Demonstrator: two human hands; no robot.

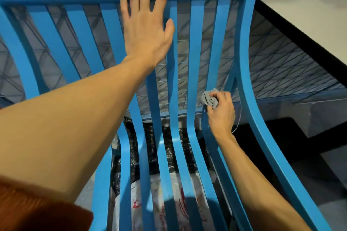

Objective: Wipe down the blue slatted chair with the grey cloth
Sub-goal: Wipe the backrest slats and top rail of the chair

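The blue slatted chair (pixel 195 58) fills the view, its backrest slats curving down into the seat. My left hand (pixel 146 30) reaches over the backrest, fingers hooked over the top rail. My right hand (pixel 220 112) holds the bunched grey cloth (pixel 210 98) and presses it against a slat near the right side, where the back bends into the seat. A thin thread hangs beside the right wrist.
Behind the backrest runs a blue wire mesh panel (pixel 281 65). Under the seat lie black plastic (pixel 169 148) and a white bag with red print (pixel 139 202). A dark floor and a dark-edged pale wall lie to the right.
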